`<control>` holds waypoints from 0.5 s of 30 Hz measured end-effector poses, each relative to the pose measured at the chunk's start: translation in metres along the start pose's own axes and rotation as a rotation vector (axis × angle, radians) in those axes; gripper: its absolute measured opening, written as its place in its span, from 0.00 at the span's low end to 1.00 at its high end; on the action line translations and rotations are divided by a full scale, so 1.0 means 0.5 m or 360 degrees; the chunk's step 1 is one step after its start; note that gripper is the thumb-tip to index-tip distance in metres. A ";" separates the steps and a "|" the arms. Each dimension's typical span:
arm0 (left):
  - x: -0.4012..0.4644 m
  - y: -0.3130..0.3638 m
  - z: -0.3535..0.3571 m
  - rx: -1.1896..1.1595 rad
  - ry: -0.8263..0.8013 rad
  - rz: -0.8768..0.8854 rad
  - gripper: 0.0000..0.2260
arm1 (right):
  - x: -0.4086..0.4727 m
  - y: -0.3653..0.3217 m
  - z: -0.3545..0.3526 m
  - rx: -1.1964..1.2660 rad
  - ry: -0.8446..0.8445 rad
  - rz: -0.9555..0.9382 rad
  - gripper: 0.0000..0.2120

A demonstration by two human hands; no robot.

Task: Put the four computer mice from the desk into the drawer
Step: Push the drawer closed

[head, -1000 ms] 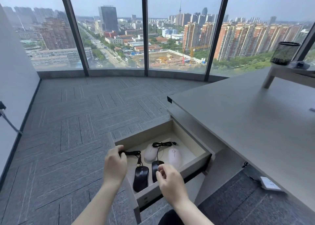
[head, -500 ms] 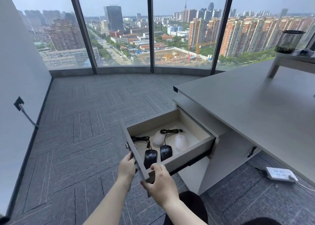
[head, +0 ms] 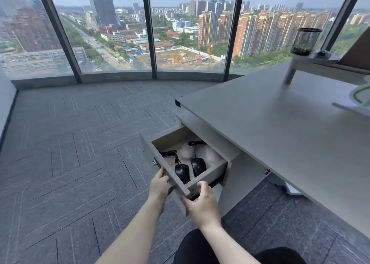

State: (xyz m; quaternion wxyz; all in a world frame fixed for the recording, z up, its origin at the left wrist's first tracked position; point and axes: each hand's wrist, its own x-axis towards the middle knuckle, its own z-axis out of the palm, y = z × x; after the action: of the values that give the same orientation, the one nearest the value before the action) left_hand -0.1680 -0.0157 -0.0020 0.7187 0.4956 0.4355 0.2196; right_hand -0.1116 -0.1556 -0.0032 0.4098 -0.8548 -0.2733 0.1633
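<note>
Below the frame's centre, the drawer (head: 208, 176) holds all 4 mice: 2 black mice (head: 182, 172) in front, 2 white mice (head: 187, 151) behind, partly hidden under the desk (head: 280, 123), whose visible top shows no mouse. Loading looks done; only closing seems left. The left hand (head: 159, 187) and right hand (head: 201, 201) both grip the drawer front. Compared with 0.5 s ago, the drawer sits further in.

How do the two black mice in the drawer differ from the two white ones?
The black mice are dark and lie nearer the hands; the white mice are pale and lie farther back, toward the desk. The black ones show trailing cords; the white ones show none. All four rest in the drawer.
</note>
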 end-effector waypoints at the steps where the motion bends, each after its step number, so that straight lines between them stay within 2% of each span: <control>1: 0.012 -0.001 0.019 -0.0017 -0.0018 -0.0009 0.22 | 0.011 0.008 -0.010 0.0038 0.0049 0.0040 0.28; 7: 0.082 0.003 0.128 -0.0125 -0.0081 -0.0102 0.25 | 0.074 0.060 -0.050 0.0136 0.0316 0.0259 0.42; 15: 0.119 0.027 0.242 -0.0232 -0.0114 -0.0131 0.24 | 0.159 0.100 -0.101 0.0205 0.0395 0.0385 0.40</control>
State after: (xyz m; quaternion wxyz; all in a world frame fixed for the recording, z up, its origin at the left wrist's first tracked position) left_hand -0.0331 -0.0291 0.0016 0.7764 0.4313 0.4123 0.2031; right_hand -0.0062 -0.1644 -0.0164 0.4717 -0.8670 -0.1049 0.1218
